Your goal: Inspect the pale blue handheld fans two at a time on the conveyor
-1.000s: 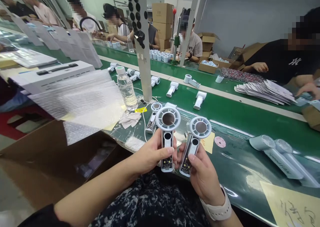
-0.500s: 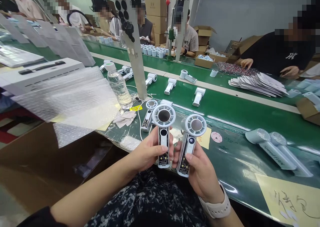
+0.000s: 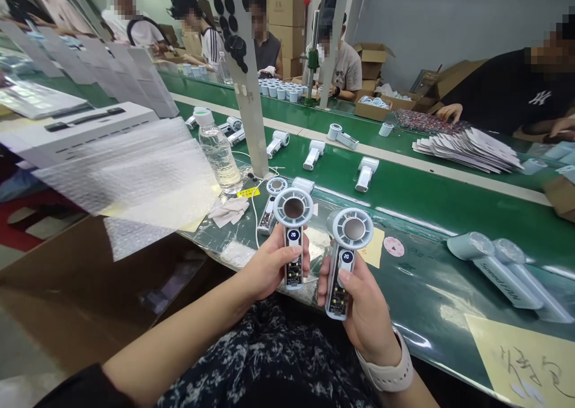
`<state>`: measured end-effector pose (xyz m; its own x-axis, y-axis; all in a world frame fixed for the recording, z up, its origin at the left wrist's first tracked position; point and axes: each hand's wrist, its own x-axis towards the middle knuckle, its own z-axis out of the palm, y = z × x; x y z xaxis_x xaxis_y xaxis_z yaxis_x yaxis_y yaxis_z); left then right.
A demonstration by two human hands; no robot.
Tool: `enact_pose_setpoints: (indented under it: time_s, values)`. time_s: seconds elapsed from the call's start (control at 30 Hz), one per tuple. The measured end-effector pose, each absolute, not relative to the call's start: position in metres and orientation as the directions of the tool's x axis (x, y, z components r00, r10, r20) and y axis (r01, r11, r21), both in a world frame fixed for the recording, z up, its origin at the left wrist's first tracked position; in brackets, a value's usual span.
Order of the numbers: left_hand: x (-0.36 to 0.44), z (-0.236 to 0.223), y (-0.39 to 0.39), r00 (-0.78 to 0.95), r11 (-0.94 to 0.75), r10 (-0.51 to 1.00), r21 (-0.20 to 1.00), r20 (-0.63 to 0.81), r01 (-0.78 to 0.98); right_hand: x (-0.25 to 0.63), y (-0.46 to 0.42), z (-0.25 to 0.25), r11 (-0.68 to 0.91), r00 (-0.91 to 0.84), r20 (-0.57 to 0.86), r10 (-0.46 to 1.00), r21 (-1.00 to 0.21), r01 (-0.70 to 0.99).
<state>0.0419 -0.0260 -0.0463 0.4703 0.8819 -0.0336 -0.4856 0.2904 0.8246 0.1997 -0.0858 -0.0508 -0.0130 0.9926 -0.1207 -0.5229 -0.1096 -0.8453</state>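
My left hand (image 3: 272, 264) is closed round the handle of a handheld fan (image 3: 293, 209), its thumb on the front below a lit display reading 20. A second handheld fan (image 3: 353, 228) is gripped in my right hand (image 3: 363, 294), and its display also shows 20. Both fans stand upright side by side with a gap between them, circuit boards bare on their handles. Just behind the left one, another open-fronted fan (image 3: 268, 215) lies on the bench, with a white cable (image 3: 254, 210) beside it.
Several fans (image 3: 366, 174) lie on the green conveyor (image 3: 404, 198). A water bottle (image 3: 218, 150) and bubble wrap (image 3: 153, 180) are at left, beside a metal post (image 3: 251, 108). Two fan casings (image 3: 507, 282) and a yellow note (image 3: 521, 360) lie at right. Co-workers sit across the belt.
The display on the fan in my left hand has lit up, showing 20. My hands have drawn slightly apart, and the view has shifted a little.
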Motion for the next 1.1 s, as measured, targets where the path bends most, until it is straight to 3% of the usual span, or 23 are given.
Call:
enact_pose_setpoints:
  time_s: [0.17,0.33,0.73,0.9,1.1]
  values:
    - [0.0413,-0.0481,-0.0300,0.627,0.325,0.779,0.849,0.008,-0.416,0.2020,-0.0867,-0.0480,-0.087,-0.041,-0.077,0.996,-0.853,-0.515]
    - [0.0424,-0.0483,-0.0282,0.532,0.208,0.845,0.883,0.054,-0.420,0.2045,-0.0861,-0.0468,-0.064,-0.018,-0.064,0.998,-0.851,-0.521]
    - [0.0417,-0.0474,-0.0297,0.512,0.244,0.859,0.871,0.010,-0.426,0.2029,-0.0833,-0.0452,-0.076,-0.043,-0.063,0.997,-0.861,-0.503]
    - [0.0383,-0.0504,-0.0277,0.512,0.225,0.858,0.923,-0.036,-0.312,0.2039,-0.0805,-0.0425,-0.079,-0.018,-0.080,0.997,-0.882,-0.464]
    - [0.0393,-0.0484,-0.0254,0.469,0.230,0.875,0.954,-0.116,-0.192,0.2050,-0.0802,-0.0439,-0.133,-0.012,-0.152,0.988,-0.824,-0.551]
